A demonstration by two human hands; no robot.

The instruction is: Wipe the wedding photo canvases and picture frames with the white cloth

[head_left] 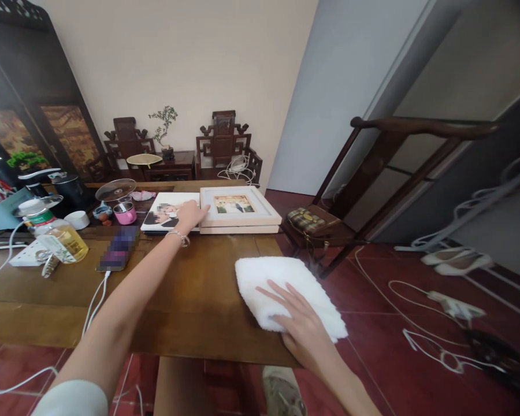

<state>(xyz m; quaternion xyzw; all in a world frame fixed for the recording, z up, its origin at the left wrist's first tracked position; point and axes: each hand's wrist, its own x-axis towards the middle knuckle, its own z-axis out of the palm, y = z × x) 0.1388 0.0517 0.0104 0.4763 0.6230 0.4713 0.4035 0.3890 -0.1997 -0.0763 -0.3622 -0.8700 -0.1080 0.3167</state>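
Observation:
A folded white towel [281, 277] lies at the right front corner of the wooden table [190, 312], partly over its edge. My right hand [297, 315] rests on it with the fingers spread. Across the table my left hand [191, 215] reaches to a photo book [167, 211] with a picture of people on its cover. It lies over the book's right side, and its extended finger meets the left edge of a white picture frame [264, 208]. That frame holds a small photo and sits on top of another flat frame.
On the left stand a phone [118, 248] on a charging cable, a bottle of yellow liquid [65, 240], a pink cup [125, 213] and a white power strip [26, 254]. A wooden chair [351, 231] bearing a plaid bag [305, 220] is at the right. Cables [416, 323] cross the red floor.

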